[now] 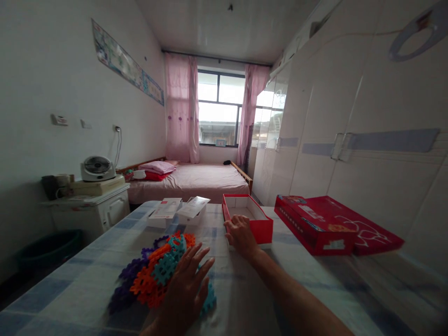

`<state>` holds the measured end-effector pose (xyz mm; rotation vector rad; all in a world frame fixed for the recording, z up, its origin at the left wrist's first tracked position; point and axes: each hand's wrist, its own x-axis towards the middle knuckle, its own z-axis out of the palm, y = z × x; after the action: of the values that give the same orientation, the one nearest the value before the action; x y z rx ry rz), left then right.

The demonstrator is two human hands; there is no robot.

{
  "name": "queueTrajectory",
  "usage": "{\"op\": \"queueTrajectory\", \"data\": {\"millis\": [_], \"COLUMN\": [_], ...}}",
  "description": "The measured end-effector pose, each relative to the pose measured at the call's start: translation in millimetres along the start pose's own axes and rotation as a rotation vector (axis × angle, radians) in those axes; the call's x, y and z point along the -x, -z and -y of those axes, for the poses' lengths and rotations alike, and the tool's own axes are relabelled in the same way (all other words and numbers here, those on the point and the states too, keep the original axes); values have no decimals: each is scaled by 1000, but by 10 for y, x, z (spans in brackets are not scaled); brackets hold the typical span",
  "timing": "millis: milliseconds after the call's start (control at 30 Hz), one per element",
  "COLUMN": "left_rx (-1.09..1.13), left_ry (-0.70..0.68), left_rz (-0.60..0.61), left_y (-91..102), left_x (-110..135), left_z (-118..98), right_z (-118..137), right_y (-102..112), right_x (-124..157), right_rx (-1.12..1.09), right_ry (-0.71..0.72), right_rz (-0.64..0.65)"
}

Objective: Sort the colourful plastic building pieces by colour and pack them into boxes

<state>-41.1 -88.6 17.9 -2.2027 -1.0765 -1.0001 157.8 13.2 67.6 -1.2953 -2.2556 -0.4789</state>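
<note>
My left hand [185, 289] lies flat with fingers spread on a pile of coloured interlocking foam pieces [154, 273], orange, teal and purple, on the checked tablecloth. My right hand [241, 235] reaches forward with its fingers curled on the near corner of an open red box [261, 226] with a white inside. Whether the fingers grip the rim or only rest on it is hard to tell.
Two small white open boxes [177, 211] sit beyond the pile. A red lid and red box [329, 224] lie at the right. The table [87, 280] stands before a pink bed [196, 179], a white cabinet with a fan [96, 168] at the left and wardrobes at the right.
</note>
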Motion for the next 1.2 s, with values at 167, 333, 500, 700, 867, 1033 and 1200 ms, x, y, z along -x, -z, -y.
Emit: {"op": "queueTrajectory", "data": {"millis": [167,333,500,700,867,1033,1200], "left_rx": [-11,-31,32,129,-33,-96,66], "left_ry": [-9,-35,-96,-63,60,54,4], "left_rz": [-6,-16,156,326,367,314,381], "left_y": [-21,42,124,36,34,59,103], "left_x": [8,-22,-46,-4,-20,-44,-250], "left_z": [18,4,-84,-150,-85,-111,-452], "right_z": [119,273,293,158,154,185,183], "right_y": [-153,-44,121,34,-55,-53,-98], "right_x": [-307,-295,296,871,866,854,866], "right_rx": [-22,-33,-95,-163,-284,-274,-248], "right_ry": [56,99,72,55,-40,-30,-51], "right_rz": [-15,-74,-189,-126,-20,35,58]}}
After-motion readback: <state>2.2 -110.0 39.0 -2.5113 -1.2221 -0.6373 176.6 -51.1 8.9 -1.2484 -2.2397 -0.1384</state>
